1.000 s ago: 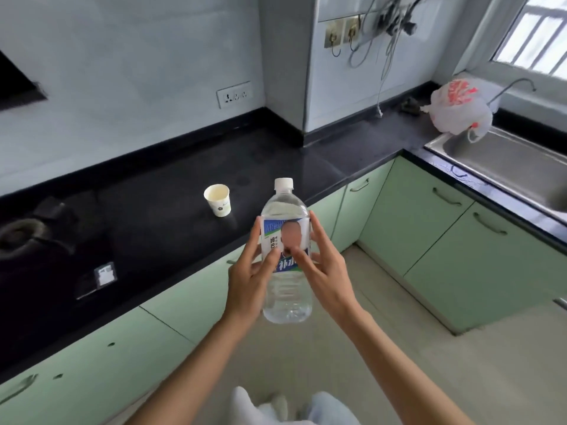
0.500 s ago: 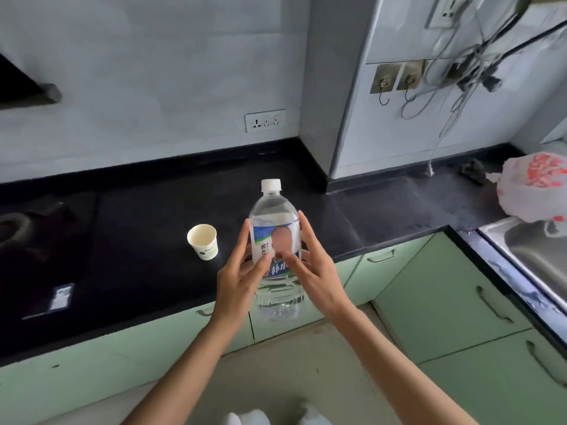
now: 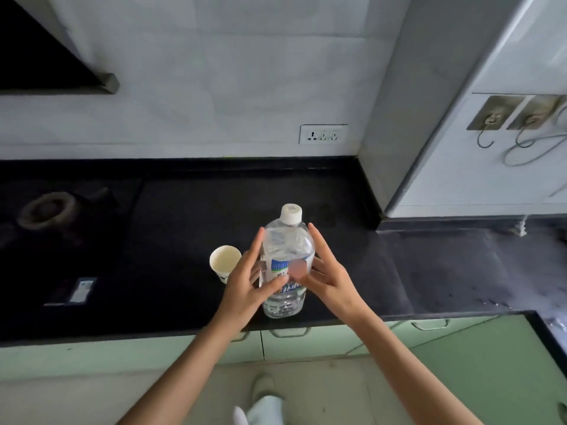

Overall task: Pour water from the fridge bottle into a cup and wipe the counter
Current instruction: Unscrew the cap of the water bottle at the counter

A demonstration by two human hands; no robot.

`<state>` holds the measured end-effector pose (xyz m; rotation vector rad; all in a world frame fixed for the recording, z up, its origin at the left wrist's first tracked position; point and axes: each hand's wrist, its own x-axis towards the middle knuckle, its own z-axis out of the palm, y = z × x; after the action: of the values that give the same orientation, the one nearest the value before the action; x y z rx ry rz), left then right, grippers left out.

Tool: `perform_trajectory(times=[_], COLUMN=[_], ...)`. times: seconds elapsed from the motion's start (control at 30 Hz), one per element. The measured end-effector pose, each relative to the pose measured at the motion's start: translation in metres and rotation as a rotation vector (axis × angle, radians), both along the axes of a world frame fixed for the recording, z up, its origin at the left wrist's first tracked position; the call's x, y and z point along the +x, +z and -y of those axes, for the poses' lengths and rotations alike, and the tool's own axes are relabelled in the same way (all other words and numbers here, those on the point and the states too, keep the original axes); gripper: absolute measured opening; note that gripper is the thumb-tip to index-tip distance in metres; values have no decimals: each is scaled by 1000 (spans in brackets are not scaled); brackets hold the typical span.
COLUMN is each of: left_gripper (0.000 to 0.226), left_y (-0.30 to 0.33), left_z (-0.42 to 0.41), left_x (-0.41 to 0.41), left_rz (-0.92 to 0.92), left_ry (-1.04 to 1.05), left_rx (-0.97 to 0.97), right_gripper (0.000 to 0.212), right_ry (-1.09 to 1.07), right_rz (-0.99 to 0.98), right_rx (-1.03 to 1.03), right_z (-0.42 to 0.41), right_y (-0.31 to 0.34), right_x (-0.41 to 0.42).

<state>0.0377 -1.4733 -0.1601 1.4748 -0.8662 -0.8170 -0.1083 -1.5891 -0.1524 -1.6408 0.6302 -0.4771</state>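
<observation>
Black granite counter (image 3: 171,240) carries a paper cup (image 3: 225,263), and just beside it left hand (image 3: 247,289) and right hand (image 3: 329,280) clasp the capped water bottle (image 3: 287,262) upright, seemingly ready to uncap.

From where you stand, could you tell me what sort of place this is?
Most likely a home kitchen: a black counter with a gas burner set into it, green cabinets beneath, and a range hood above.

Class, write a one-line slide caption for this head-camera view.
Both hands, left and right, hold a capped water bottle over the black counter, beside a paper cup.
</observation>
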Motion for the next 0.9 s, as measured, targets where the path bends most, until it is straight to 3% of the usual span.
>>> perform_trajectory(times=[0.2, 0.47, 0.77, 0.9], left_gripper=[98, 93, 94, 92], left_y=[-29, -58, -63, -56], left_z=[17, 26, 31, 32], left_x=[35, 39, 32, 25], left_rz=[80, 116, 101, 73], left_ry=[-66, -62, -74, -10], left_rx=[74, 137, 167, 155], right_gripper=[84, 81, 84, 87], right_ry=[10, 50, 143, 165], right_rz=[-136, -235, -257, -311], right_rx=[-74, -162, -196, -320], right_z=[24, 44, 54, 53], right_y=[-17, -40, -48, -36], right_x=[21, 23, 14, 9])
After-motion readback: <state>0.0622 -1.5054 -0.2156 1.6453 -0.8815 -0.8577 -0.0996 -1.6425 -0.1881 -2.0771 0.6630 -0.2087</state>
